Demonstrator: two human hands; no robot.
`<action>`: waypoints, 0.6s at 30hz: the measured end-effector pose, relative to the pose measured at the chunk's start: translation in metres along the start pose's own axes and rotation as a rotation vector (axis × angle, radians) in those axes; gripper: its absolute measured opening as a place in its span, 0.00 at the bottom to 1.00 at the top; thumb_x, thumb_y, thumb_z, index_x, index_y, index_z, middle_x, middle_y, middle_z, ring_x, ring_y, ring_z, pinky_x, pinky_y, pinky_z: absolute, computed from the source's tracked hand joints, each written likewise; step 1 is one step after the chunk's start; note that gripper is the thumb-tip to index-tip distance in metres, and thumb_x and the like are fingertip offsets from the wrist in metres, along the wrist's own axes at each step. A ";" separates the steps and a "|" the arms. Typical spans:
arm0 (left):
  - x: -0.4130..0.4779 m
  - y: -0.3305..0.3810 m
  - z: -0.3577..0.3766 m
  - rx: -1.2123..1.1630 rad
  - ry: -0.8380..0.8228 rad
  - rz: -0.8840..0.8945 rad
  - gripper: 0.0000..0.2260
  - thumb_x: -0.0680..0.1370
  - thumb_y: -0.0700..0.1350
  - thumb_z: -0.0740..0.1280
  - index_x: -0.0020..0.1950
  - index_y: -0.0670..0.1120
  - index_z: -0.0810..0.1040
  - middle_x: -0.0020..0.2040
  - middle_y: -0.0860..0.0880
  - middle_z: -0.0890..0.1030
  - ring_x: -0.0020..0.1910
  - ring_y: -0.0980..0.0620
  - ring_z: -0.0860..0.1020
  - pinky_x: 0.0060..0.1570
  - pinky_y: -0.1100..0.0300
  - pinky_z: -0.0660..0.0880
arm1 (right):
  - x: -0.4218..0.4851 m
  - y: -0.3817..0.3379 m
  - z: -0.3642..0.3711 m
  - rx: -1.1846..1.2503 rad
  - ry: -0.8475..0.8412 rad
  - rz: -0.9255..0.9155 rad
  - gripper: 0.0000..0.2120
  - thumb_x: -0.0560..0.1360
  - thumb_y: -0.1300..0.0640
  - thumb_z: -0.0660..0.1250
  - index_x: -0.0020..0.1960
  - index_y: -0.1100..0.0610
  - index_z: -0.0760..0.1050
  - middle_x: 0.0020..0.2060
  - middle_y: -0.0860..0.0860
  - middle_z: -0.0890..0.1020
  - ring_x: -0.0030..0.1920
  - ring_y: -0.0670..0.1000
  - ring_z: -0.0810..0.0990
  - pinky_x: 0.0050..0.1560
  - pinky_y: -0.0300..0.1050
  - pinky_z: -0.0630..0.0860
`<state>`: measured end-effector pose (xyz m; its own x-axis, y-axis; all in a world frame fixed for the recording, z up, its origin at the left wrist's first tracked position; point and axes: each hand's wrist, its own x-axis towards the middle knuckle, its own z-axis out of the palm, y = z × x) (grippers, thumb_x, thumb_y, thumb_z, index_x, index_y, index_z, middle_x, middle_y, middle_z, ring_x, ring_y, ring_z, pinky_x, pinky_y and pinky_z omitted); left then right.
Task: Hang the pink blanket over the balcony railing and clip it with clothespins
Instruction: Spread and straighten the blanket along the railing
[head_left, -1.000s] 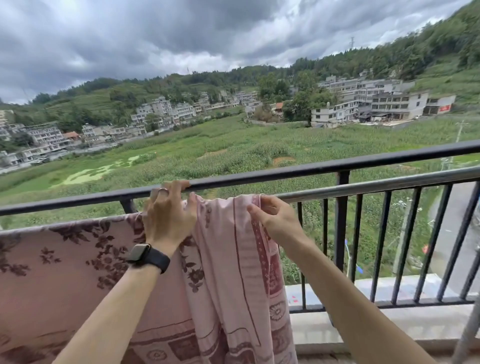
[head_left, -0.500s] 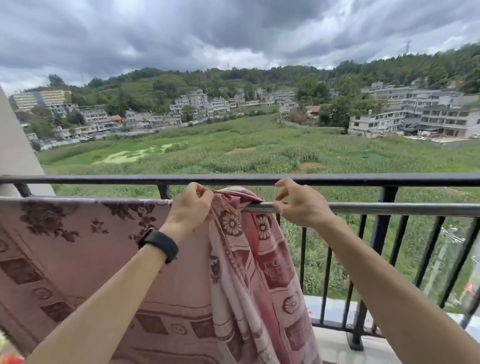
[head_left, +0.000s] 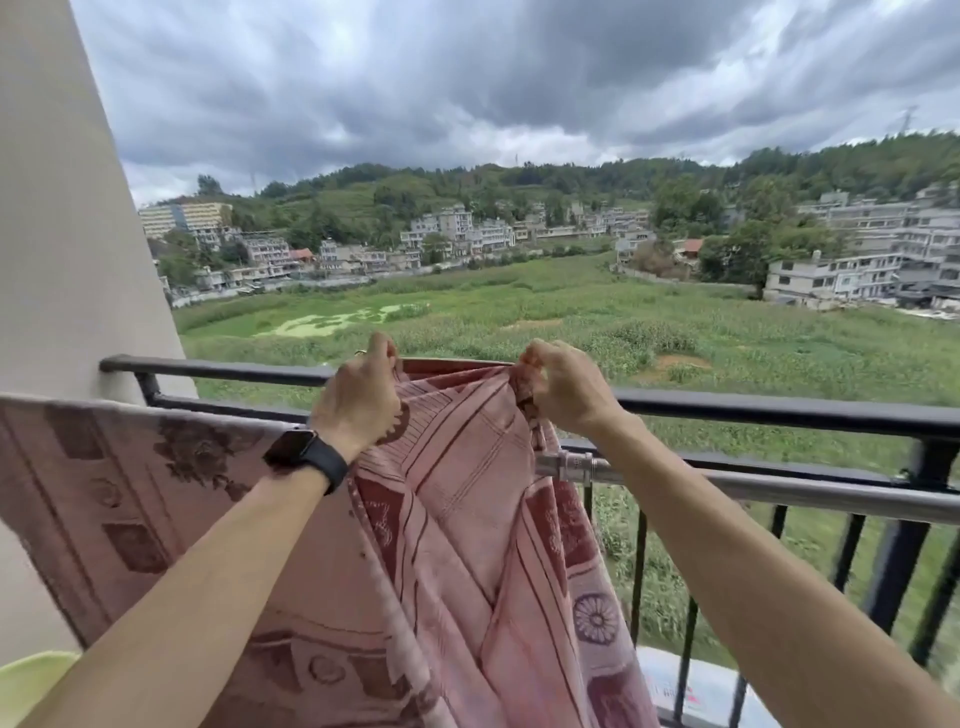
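Two hands held cloth, each clamped on the same item. The left hand (head_left: 358, 400), with a black smartwatch (head_left: 306, 457) on its wrist, had its fingers curled round the upper edge of the pink blanket (head_left: 467, 519) at the level of the black railing (head_left: 779, 410) top bar. The right hand (head_left: 563, 389) pinched a bunched fold of that edge just to the right, with a short span of cloth stretched between the two. Below the hands, the blanket, woven with darker red floral and striped patterns, fell in folds in front of the balusters. To the left it hung flat along a silver rod (head_left: 779, 491) mounted inside the railing. A pale wall (head_left: 62, 208) stood at far left, where the rail met it. A yellow-green object (head_left: 31, 680), cut off by the frame, sat at lower left. Beyond the railing lay a green field (head_left: 571, 317), grey buildings (head_left: 857, 260), wooded hills and a heavy clouded sky.
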<state>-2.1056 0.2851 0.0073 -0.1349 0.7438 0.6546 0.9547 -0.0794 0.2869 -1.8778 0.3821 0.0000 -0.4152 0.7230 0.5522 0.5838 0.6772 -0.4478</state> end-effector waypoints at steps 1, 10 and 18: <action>0.005 -0.013 -0.002 0.083 0.021 0.004 0.07 0.82 0.33 0.53 0.57 0.39 0.68 0.31 0.51 0.70 0.23 0.57 0.65 0.21 0.66 0.60 | 0.011 -0.008 0.007 0.005 -0.028 -0.001 0.08 0.81 0.58 0.63 0.55 0.61 0.78 0.52 0.57 0.80 0.50 0.55 0.79 0.51 0.48 0.77; -0.017 -0.062 0.009 0.349 0.102 -0.226 0.09 0.80 0.52 0.59 0.52 0.47 0.72 0.49 0.44 0.80 0.49 0.42 0.76 0.46 0.50 0.73 | 0.052 -0.023 0.041 0.125 -0.526 0.054 0.20 0.78 0.46 0.68 0.67 0.52 0.75 0.56 0.50 0.82 0.45 0.49 0.83 0.44 0.40 0.81; -0.052 0.057 0.054 0.433 -0.119 -0.180 0.34 0.72 0.76 0.54 0.57 0.48 0.75 0.51 0.46 0.82 0.53 0.43 0.80 0.48 0.49 0.74 | 0.027 0.020 0.027 0.035 -0.411 0.089 0.07 0.79 0.60 0.63 0.56 0.57 0.76 0.47 0.53 0.82 0.41 0.51 0.82 0.37 0.43 0.81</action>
<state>-2.0295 0.2778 -0.0483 -0.3008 0.7933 0.5294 0.9452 0.3220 0.0545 -1.8962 0.4188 -0.0136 -0.6119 0.7685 0.1870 0.6089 0.6087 -0.5087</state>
